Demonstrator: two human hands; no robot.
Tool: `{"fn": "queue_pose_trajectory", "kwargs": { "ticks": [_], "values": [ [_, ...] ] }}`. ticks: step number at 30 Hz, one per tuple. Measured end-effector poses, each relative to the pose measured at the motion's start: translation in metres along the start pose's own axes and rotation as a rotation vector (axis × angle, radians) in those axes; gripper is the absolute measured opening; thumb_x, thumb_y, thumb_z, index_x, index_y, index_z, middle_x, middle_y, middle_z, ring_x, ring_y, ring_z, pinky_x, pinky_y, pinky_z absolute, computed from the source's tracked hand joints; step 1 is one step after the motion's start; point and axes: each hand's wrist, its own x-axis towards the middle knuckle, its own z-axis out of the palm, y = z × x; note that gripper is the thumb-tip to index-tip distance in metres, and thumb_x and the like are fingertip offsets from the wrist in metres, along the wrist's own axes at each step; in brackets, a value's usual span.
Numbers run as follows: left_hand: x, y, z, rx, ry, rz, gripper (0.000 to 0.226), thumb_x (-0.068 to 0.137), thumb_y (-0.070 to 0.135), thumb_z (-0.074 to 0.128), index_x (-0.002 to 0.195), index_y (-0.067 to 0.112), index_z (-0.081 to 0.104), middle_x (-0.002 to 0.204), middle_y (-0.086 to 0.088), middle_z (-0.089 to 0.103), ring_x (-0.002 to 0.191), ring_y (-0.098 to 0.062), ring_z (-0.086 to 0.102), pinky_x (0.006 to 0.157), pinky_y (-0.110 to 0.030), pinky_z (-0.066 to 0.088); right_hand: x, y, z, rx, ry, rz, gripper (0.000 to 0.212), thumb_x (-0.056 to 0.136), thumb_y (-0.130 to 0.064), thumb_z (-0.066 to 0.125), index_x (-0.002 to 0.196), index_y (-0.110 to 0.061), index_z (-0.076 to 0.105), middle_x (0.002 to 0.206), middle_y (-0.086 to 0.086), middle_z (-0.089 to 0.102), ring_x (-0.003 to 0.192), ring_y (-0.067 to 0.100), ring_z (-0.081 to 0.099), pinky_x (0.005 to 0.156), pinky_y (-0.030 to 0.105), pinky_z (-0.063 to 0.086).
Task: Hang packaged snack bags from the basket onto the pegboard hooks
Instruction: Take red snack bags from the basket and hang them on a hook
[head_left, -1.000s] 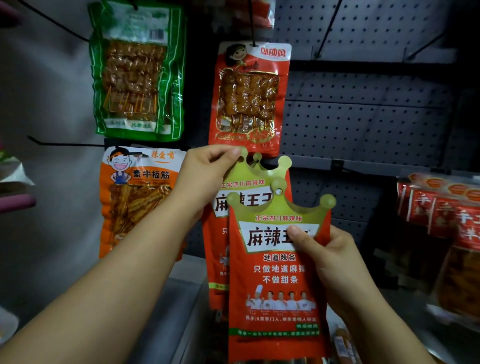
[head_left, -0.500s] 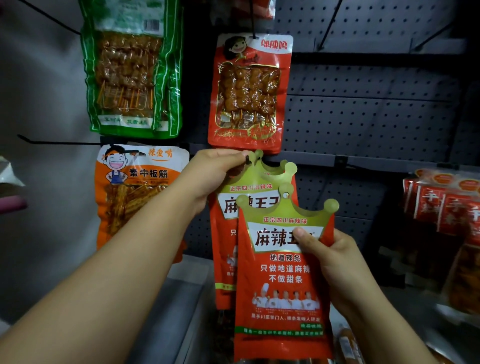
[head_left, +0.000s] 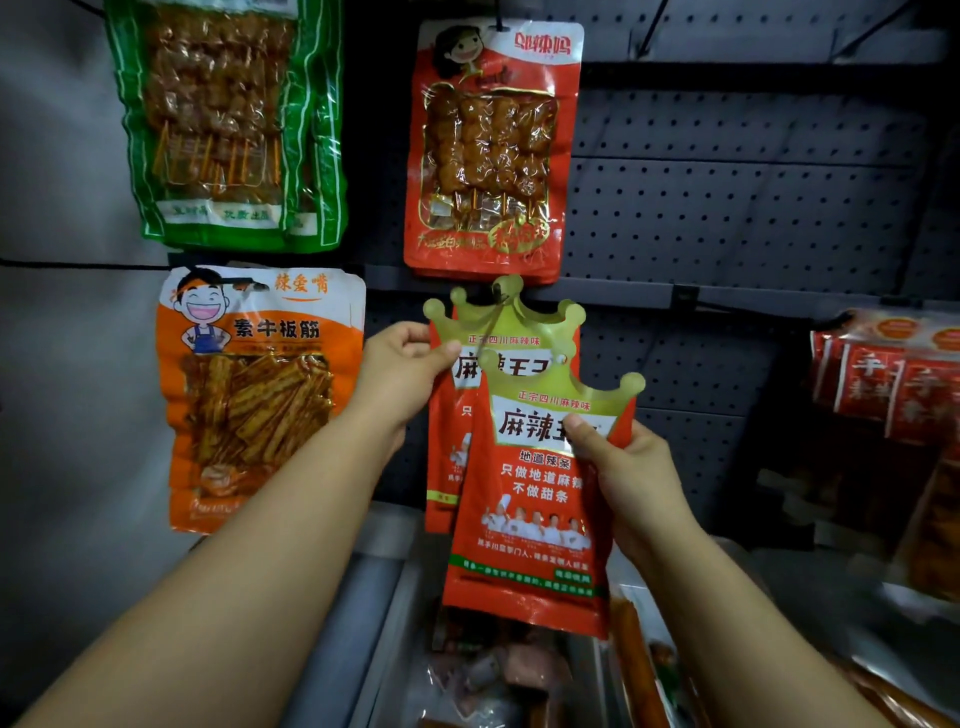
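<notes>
Hands at pegboard (head_left: 727, 208): left hand (head_left: 400, 374) pinches rear crown bag (head_left: 498, 332) threaded on hook (head_left: 493, 317); right hand (head_left: 623, 478) grips front bag (head_left: 530, 509), unhung. Risk: a missed hanging hole could knock the rear bag off.

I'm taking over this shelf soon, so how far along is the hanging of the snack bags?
Done: a green bag, a red skewer bag and an orange bag hang on the pegboard.
In hand: the left hand pinches a crown-topped bag at its hook; the right hand holds a second crown-topped bag, not yet hung.
Left: more packets lie below.
</notes>
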Motion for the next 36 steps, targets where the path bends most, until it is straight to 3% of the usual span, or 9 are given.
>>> {"fn": "queue_pose_trajectory", "kwargs": {
  "ticks": [3,7,11,13,16,21,25,30,36],
  "values": [
    [0.006,-0.005,0.010,0.039,0.076,0.052,0.008,0.085,0.007,0.066,0.087,0.011,0.059,0.074,-0.001,0.068,0.060,-0.009,0.065,0.056,-0.022,0.051,0.002,0.002,0.000,-0.021,0.041,-0.052,0.018,0.086,-0.023,0.067,0.098,-0.010,0.063,0.084,0.009,0.076,0.073,0.024,0.074,0.056,0.028,0.060],
    [0.003,-0.007,0.011,0.049,0.115,0.068,0.027,0.084,0.011,0.068,0.107,0.014,0.056,0.103,-0.002,0.065,0.091,-0.015,0.063,0.072,-0.023,0.051,-0.002,0.000,-0.008,-0.034,0.029,-0.104,0.016,0.084,-0.022,0.069,0.096,-0.012,0.066,0.086,0.008,0.076,0.076,0.024,0.074,0.062,0.031,0.060],
    [-0.019,0.005,0.002,0.218,0.183,0.332,0.040,0.084,0.016,0.067,0.119,0.020,0.049,0.122,0.005,0.049,0.112,-0.007,0.048,0.093,-0.019,0.040,-0.012,-0.009,-0.014,-0.058,-0.054,-0.182,0.017,0.077,-0.028,0.072,0.090,-0.017,0.069,0.085,0.005,0.077,0.077,0.022,0.074,0.062,0.028,0.059],
    [-0.037,0.016,0.001,0.228,0.185,0.475,0.027,0.087,0.019,0.065,0.108,0.025,0.050,0.113,0.007,0.054,0.103,0.000,0.052,0.086,-0.011,0.040,-0.018,-0.013,-0.011,-0.054,-0.126,-0.191,0.019,0.074,-0.030,0.072,0.089,-0.019,0.069,0.086,0.006,0.077,0.077,0.024,0.074,0.062,0.028,0.059],
    [-0.060,0.034,0.005,0.115,0.007,0.461,0.004,0.090,0.024,0.059,0.093,0.027,0.060,0.094,0.011,0.065,0.084,0.007,0.061,0.071,-0.009,0.048,-0.026,-0.016,-0.002,-0.057,-0.211,-0.211,0.014,0.077,-0.024,0.072,0.090,-0.021,0.068,0.086,0.005,0.077,0.076,0.023,0.074,0.061,0.025,0.058],
    [-0.073,0.054,0.004,0.113,-0.100,0.452,0.010,0.084,0.022,0.066,0.075,0.027,0.067,0.069,0.017,0.070,0.066,0.002,0.064,0.059,-0.012,0.050,-0.037,-0.026,0.010,-0.056,-0.291,-0.274,0.030,0.069,-0.033,0.071,0.097,-0.021,0.067,0.089,0.001,0.077,0.079,0.018,0.074,0.063,0.023,0.058],
    [-0.071,0.065,0.002,0.088,-0.069,0.494,0.012,0.083,0.021,0.068,0.073,0.027,0.068,0.067,0.014,0.070,0.064,0.000,0.064,0.058,-0.014,0.051,-0.041,-0.033,0.013,-0.062,-0.333,-0.309,0.020,0.073,-0.040,0.066,0.090,-0.030,0.069,0.087,-0.002,0.077,0.078,0.015,0.074,0.061,0.020,0.056],
    [-0.057,0.077,0.006,0.077,0.001,0.443,0.007,0.082,0.026,0.069,0.075,0.027,0.070,0.070,0.009,0.072,0.068,-0.006,0.068,0.061,-0.019,0.054,-0.041,-0.036,0.012,-0.051,-0.302,-0.266,0.014,0.090,-0.031,0.058,0.095,-0.022,0.067,0.085,0.004,0.077,0.074,0.021,0.074,0.060,0.025,0.058],
    [-0.043,0.078,0.008,0.064,-0.016,0.368,0.008,0.082,0.027,0.070,0.074,0.025,0.071,0.067,0.006,0.073,0.064,-0.010,0.070,0.059,-0.023,0.057,-0.035,-0.038,0.017,-0.061,-0.278,-0.273,0.013,0.091,-0.031,0.058,0.094,-0.022,0.067,0.083,0.002,0.077,0.072,0.018,0.074,0.059,0.023,0.057]
  ]
}}
